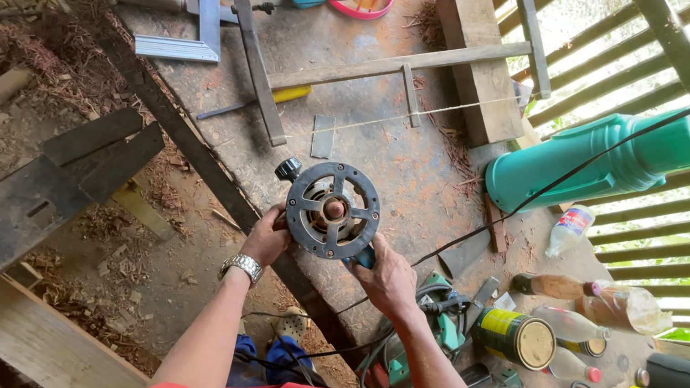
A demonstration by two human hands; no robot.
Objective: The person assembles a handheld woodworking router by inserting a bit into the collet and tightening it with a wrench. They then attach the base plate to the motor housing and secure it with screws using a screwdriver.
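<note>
While I watch from above, both hands clamp the router (332, 210) over the counter (389, 150) edge: left hand (267, 239) closed on its left side, right hand (384, 279) on its right. Its round base faces up at me, equally near each grip.

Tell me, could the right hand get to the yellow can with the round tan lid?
Probably yes. The yellow can with the round tan lid lies close beside the right hand, nothing between, but both hands hold the round black power tool.
</note>
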